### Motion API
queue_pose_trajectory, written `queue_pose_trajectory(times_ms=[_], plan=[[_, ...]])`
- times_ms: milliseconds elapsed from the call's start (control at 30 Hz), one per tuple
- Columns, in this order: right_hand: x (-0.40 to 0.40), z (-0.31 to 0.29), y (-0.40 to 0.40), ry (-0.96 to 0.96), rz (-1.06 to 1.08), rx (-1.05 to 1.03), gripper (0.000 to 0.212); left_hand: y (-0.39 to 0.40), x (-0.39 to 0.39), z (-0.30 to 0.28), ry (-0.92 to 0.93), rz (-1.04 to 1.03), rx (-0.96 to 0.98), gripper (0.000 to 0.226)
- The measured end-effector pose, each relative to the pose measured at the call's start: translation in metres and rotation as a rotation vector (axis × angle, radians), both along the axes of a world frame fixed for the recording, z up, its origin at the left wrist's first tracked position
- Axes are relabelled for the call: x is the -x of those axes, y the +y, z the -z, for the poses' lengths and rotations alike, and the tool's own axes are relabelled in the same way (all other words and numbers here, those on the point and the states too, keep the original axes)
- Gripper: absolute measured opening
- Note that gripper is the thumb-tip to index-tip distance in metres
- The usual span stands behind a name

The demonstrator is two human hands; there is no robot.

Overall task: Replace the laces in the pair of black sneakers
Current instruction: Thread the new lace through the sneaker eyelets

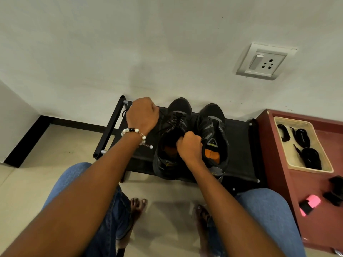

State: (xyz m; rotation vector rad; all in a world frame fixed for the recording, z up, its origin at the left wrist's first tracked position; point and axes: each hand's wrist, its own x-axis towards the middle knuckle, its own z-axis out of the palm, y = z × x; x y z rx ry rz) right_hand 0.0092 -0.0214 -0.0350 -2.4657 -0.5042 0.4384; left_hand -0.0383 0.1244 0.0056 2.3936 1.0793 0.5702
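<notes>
We note a low black rack [239, 145] with a fabric top standing on the tiled floor [167, 210] against the wall. Two black sneakers, the left sneaker [173, 160] and the right sneaker [215, 127], rest side by side directly on it, toes toward the wall.

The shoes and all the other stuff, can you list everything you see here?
sneakers: 2, black, side by side on the rack
rack: 1, black, against the wall
lace: 1, black, running from the left sneaker to the left hand
tray: 1, beige, on the red cabinet
spare laces: several bundles, black, in the tray
cabinet: 1, dark red, right of the rack
socket: 1, white, on the wall
left hand: pulling the lace
right hand: gripping the left sneaker's tongue
</notes>
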Motion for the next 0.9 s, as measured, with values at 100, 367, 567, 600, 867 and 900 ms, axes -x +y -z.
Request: queue_pose_trajectory(times_ms=[100, 367, 567, 600, 867, 900], plan=[[0.000, 0.000, 0.000, -0.003, 0.002, 0.008, 0.027, -0.002, -0.001, 0.001, 0.105, 0.245, 0.007, 0.025], [0.002, 0.000, -0.001, 0.058, 0.026, -0.022, 0.029, -0.038, -0.007, 0.004, 0.430, 0.546, -0.522, 0.032], [0.000, 0.000, -0.001, 0.070, 0.021, -0.018, 0.030, -0.039, -0.011, 0.003, 0.361, 0.492, -0.481, 0.021], [0.000, -0.001, 0.000, 0.070, 0.020, -0.016, 0.031, -0.037, -0.010, 0.002, 0.322, 0.469, -0.382, 0.019], [0.000, -0.003, 0.002, 0.105, 0.032, -0.005, 0.033, -0.018, -0.012, -0.014, -0.367, -0.071, 0.594, 0.016], [0.000, -0.003, 0.001, 0.112, 0.033, -0.007, 0.033, -0.013, -0.013, -0.017, -0.477, -0.116, 0.741, 0.015]])
